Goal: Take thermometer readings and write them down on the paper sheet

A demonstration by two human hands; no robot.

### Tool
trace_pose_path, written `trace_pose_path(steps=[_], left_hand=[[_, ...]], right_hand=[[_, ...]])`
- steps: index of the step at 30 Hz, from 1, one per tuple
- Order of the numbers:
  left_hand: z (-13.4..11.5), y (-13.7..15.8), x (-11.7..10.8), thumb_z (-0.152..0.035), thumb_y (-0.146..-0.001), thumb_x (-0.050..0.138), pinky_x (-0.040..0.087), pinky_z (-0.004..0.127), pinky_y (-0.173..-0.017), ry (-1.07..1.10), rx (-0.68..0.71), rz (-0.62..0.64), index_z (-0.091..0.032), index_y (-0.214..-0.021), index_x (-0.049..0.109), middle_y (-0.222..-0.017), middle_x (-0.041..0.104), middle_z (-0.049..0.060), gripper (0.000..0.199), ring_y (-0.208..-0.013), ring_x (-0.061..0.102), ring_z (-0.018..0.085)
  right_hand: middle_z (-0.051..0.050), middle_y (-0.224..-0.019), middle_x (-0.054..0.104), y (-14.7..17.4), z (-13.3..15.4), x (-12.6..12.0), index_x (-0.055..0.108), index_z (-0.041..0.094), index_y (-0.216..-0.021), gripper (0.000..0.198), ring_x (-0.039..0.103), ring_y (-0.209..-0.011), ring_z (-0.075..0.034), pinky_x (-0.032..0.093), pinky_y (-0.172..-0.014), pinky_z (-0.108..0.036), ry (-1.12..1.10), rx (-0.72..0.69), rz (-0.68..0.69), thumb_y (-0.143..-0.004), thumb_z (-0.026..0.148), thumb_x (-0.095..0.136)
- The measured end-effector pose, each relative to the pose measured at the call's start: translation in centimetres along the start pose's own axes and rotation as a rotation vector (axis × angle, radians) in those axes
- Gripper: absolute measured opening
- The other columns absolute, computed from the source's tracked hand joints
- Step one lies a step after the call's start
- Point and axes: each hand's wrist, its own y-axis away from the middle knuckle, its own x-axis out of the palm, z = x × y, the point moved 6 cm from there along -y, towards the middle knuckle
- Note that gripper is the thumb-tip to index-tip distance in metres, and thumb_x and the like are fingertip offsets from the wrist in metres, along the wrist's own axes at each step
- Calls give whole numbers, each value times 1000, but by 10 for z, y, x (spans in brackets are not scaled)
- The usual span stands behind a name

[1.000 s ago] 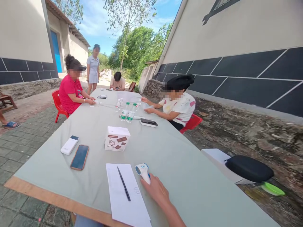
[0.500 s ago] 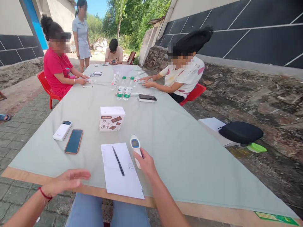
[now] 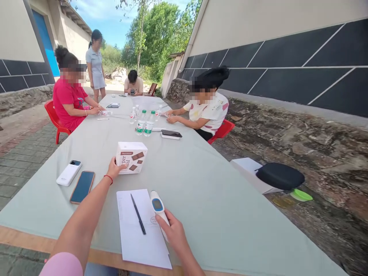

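White box point(image 3: 131, 158) sits on the worktop point(image 3: 230, 218), beyond the paper point(image 3: 129, 237). Our left hand point(image 3: 115, 168), moments ago free near the worktop's edge, has reached it, its grip now clasping the left side. The grip of our right hand point(image 3: 174, 231) holds the thermometer point(image 3: 158, 205), so both are occupied.

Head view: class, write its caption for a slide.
Left hand on a box, right hand holding a thermometer at an outdoor table.
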Motion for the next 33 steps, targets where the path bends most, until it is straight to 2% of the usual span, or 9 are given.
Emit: trace_pose_path(steps=[3,6,9,12,16,20,26,33], left_hand=[[-1,25,-18,-50,-62,82,49,45,-96,21,-7,-54,-17,-113,58,-120,65,14,65,-110,62,29],[-3,64,-39,-58,-72,72,49,43,-97,7,-5,-62,-16,-118,59,-122,65,13,64,-112,61,30],[-3,102,-55,-62,-81,60,48,43,-98,-167,75,-95,-16,-124,58,-122,65,13,63,-114,60,30],[1,126,-61,-59,-88,51,45,42,-101,-382,185,-165,-17,-127,56,-124,64,12,57,-117,58,29],[12,131,-59,-56,-93,43,46,41,-95,-525,227,-216,-19,-122,59,-116,66,11,50,-109,60,28],[20,127,-59,-56,-92,46,46,41,-96,-539,223,-215,-19,-125,57,-116,65,11,51,-110,59,28],[20,128,-58,-53,-92,48,44,42,-98,-536,241,-201,-20,-128,55,-118,64,12,50,-112,59,29],[21,129,-58,-54,-91,47,43,42,-99,-544,188,-207,-20,-130,53,-117,64,12,52,-112,58,29]], right_hand=[[-8,-82,70,7,14,0,68,15,-92,53,61,-76,-23,49,-68,-32,-85,-62,-26,-66,61,70],[-3,-72,62,16,32,18,64,17,-82,41,55,-68,-17,45,-64,-29,-231,-137,72,-71,56,68],[-2,-71,60,20,44,48,61,17,-81,36,50,-61,-14,41,-59,-28,-365,-94,170,-72,51,67],[0,-65,55,18,53,76,57,18,-75,35,46,-57,-13,37,-55,-27,-402,-64,182,-72,52,65],[2,-60,51,9,70,98,54,19,-70,35,44,-56,-13,35,-55,-26,-279,-129,184,-75,53,62],[3,-57,50,0,79,110,51,21,-65,36,44,-57,-14,37,-58,-27,-107,-169,170,-79,53,57],[4,-59,54,-7,71,115,57,21,-73,32,46,-58,-15,40,-61,-28,28,-144,77,-75,53,58],[3,-58,53,-6,75,116,58,21,-74,33,46,-57,-16,40,-59,-28,39,-140,82,-75,54,57]])
